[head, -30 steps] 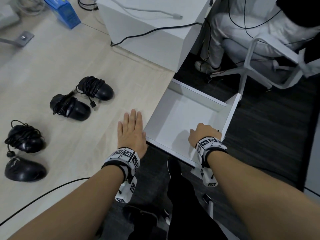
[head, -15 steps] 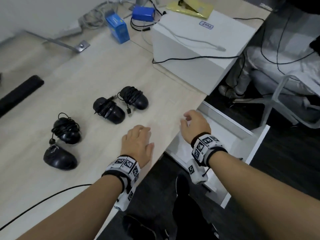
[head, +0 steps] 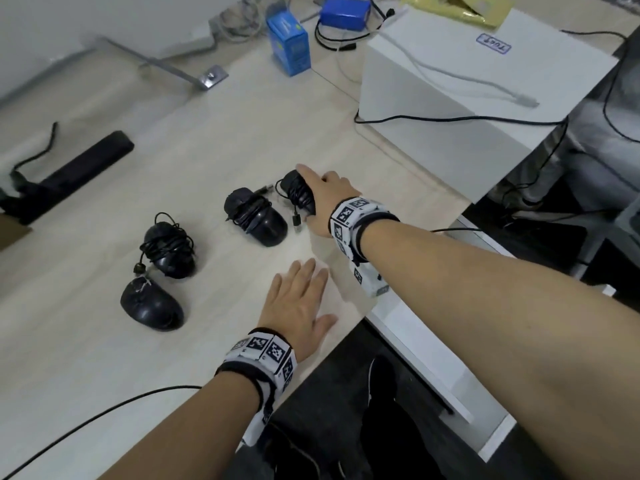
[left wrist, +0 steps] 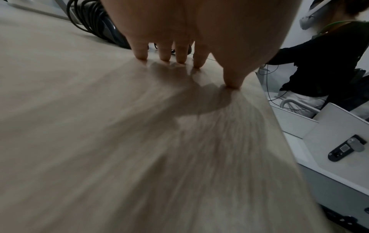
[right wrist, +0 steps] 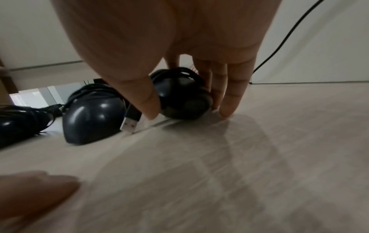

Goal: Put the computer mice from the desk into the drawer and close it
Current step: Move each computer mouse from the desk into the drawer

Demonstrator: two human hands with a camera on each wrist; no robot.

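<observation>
The table is a pale wood-grain top, and a white drawer stands pulled out below its near right edge, its interior mostly hidden by the right forearm. A white cabinet sits at the table's far right corner, with one black cable and one white cable trailing over it.

Four computer mice lie on the table, all glossy black, rounded at the back. Three have their cords wound round the body; the fourth shows no wound cord. They sit in a loose row running from the left edge toward the middle: the bare mouse nearest the left, the second mouse just beyond it, the third mouse near the middle, and the gripped mouse just beside that one, on the cabinet side.

The right hand is on the gripped mouse, which rests on the table; the thumb sits on one flank and the fingers curl down the other, pinching it between them. A USB plug lies between this mouse and the third.

The left hand lies flat near the table's near edge, its fingers straight and lightly spread, tips touching the wood, holding nothing.

Two blue boxes stand at the far edge.
</observation>
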